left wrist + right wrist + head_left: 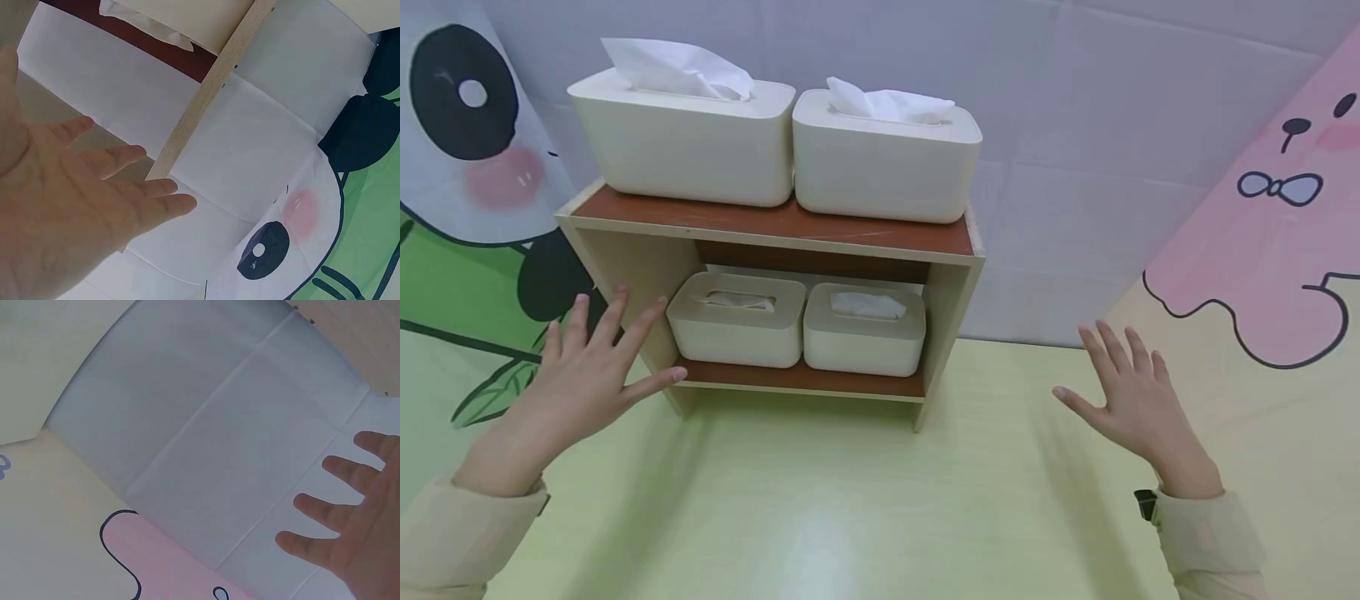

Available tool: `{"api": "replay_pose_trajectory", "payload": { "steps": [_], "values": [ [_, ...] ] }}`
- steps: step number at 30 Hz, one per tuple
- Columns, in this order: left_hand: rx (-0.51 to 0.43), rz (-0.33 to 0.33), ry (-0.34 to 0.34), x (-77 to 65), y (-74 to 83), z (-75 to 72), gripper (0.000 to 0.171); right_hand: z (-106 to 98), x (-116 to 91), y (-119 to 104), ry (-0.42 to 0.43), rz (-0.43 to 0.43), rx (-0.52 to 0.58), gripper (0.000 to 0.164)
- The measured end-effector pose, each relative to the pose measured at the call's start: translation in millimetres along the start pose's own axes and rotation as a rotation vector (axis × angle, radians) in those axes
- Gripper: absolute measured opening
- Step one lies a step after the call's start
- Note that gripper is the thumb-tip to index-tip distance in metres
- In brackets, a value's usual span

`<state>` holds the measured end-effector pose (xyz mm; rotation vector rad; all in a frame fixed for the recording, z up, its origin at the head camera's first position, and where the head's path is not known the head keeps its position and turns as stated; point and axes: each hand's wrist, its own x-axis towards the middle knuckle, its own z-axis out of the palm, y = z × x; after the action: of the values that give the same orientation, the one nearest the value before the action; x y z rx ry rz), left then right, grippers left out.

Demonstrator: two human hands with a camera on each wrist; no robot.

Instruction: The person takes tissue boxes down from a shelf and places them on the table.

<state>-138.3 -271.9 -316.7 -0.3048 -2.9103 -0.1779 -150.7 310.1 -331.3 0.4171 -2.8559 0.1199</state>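
Note:
My left hand (583,375) hovers with spread fingers in front of the left side of a small wooden shelf (775,237), holding nothing. To the right of the shelf, my right hand (1131,400) is raised over the table, fingers apart and nothing in them. On the shelf's top stand a large cream tissue box (692,150) on the left and another tissue box (883,171) on the right, white tissue poking from each. Two smaller tissue boxes sit side by side on the lower board, the left one (737,333) and the right one (865,342). Both wrist views show fingers extended.
The shelf stands on a pale yellow-green table (820,492) against a whitish cloth backdrop (1045,167). A panda picture (467,183) covers the left side, and a pink cartoon figure (1277,258) the right.

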Motion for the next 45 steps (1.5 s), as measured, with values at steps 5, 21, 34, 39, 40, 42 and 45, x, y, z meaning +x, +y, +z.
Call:
{"api": "replay_pose_trajectory", "payload": {
  "steps": [5,21,34,39,40,42,45],
  "values": [
    [0.023,0.049,0.095,1.3,1.5,-6.3,0.083,-4.4,9.8,-6.9,0.081,-0.034,-0.007,0.082],
    [0.064,0.102,0.363,3.7,14.4,-41.4,0.069,-32.5,40.8,-32.9,0.335,-0.219,-0.006,0.071],
    [0.036,0.046,0.579,8.1,12.3,-61.4,0.066,-47.3,66.8,-60.9,0.436,-0.325,0.03,0.067],
    [0.031,0.016,0.558,14.6,7.1,-68.2,0.068,-52.0,75.0,-70.7,0.493,-0.358,0.031,0.066],
    [0.028,0.009,0.547,16.2,6.3,-69.4,0.069,-53.0,76.4,-72.6,0.499,-0.361,0.03,0.066],
    [0.019,-0.004,0.522,20.1,5.0,-71.0,0.07,-54.9,79.8,-76.8,0.51,-0.37,0.031,0.066],
    [0.005,-0.026,0.481,26.1,3.7,-72.8,0.071,-56.7,84.7,-82.8,0.514,-0.38,0.024,0.065]
  ]
}}
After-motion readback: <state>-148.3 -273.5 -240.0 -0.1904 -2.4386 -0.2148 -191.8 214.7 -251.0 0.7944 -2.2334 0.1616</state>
